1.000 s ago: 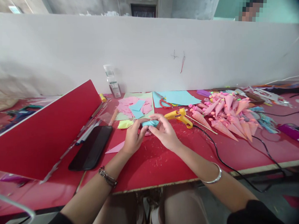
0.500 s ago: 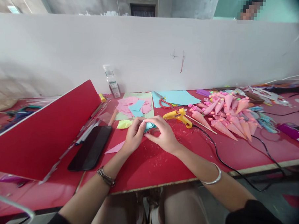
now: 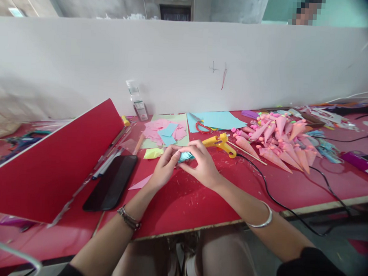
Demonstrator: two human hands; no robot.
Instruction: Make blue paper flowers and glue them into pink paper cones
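Between both hands, just above the red table, is a small light-blue pleated paper piece point(image 3: 187, 156). My left hand point(image 3: 167, 165) pinches its left end with thumb and fingers. From the right, my right hand point(image 3: 202, 165) curls over it, fingertips meeting the left hand's at the top. The fingers cover much of the piece. A pink paper triangle point(image 3: 141, 182) lies by my left wrist, and a crumpled yellow piece point(image 3: 153, 153) sits just beyond the left hand. Right behind my right hand lies a yellow glue gun point(image 3: 222, 144).
A black phone point(image 3: 111, 183) and pens lie left, beside an upright red board point(image 3: 57, 161). Scissors point(image 3: 202, 126) rest on blue paper point(image 3: 224, 120) near pink paper scraps point(image 3: 154, 129). Pink paper cones point(image 3: 281, 138) are heaped right. The glue gun's black cord point(image 3: 267, 190) crosses the table edge.
The blue pleated piece shows a little more between the fingers. Both hands have shifted only slightly, keeping their hold, and the right hand now covers the glue gun's nozzle end.
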